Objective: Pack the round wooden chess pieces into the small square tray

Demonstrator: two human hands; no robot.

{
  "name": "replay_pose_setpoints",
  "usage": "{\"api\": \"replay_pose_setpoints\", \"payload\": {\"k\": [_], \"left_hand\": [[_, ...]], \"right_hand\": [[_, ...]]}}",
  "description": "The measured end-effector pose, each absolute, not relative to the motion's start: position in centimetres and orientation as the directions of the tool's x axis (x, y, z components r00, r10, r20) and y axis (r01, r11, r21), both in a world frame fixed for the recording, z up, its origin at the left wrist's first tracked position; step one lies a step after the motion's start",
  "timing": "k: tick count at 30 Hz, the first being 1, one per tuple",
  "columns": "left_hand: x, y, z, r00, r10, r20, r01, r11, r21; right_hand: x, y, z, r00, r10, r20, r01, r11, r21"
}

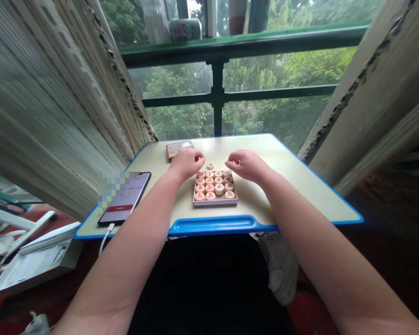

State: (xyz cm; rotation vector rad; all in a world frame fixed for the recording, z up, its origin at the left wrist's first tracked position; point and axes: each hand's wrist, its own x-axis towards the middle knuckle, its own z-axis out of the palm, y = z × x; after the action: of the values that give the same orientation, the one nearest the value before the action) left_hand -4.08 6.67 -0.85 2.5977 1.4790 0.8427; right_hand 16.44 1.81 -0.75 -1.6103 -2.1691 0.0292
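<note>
A shallow white box [215, 202] filled with round wooden chess pieces, marked in red and black characters, sits near the middle of the table. One loose piece [210, 165] lies just behind the box. My left hand [187, 163] hovers by the box's back left corner, its fingers curled in; whatever is between them, if anything, is too small to name. At the back right corner is my right hand [246, 164], fingers also bent together with their tips hard to make out. Neither hand touches the loose piece.
The pale table [296, 195] has a blue edge and a front tray groove [214, 225]. A box lid [178, 148] lies behind my left hand. A phone [127, 197] with a white cable [106, 237] rests at the left. Beyond the table is a green railing [217, 83].
</note>
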Motion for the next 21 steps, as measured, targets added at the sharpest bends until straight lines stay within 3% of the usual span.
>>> {"api": "replay_pose_setpoints", "payload": {"k": [2,5,8,11,21], "left_hand": [[-3.8,6.8,-1.2,0.441,0.786,0.433,0.722,-0.597,0.349],[-3.4,7.1,-2.1,0.514,0.801,0.309,0.648,-0.598,0.472],[-3.3,7.9,-3.0,0.481,0.855,0.192,0.636,-0.491,0.595],[-3.7,8.7,-3.5,0.382,0.913,0.146,0.638,-0.375,0.673],[-4.3,8.4,-4.1,0.234,0.928,0.29,0.713,-0.366,0.598]], "right_hand": [[17.2,2.9,-1.8,-0.134,0.911,0.391,0.946,0.236,-0.224],[18.1,4.3,-3.4,-0.135,0.912,0.387,0.966,0.209,-0.155],[18.6,5.0,-4.2,-0.171,0.95,0.262,0.957,0.223,-0.183],[18.7,4.9,-4.4,-0.126,0.957,0.262,0.952,0.191,-0.241],[18.7,3.6,-3.9,0.052,0.955,0.291,0.945,0.047,-0.324]]}}
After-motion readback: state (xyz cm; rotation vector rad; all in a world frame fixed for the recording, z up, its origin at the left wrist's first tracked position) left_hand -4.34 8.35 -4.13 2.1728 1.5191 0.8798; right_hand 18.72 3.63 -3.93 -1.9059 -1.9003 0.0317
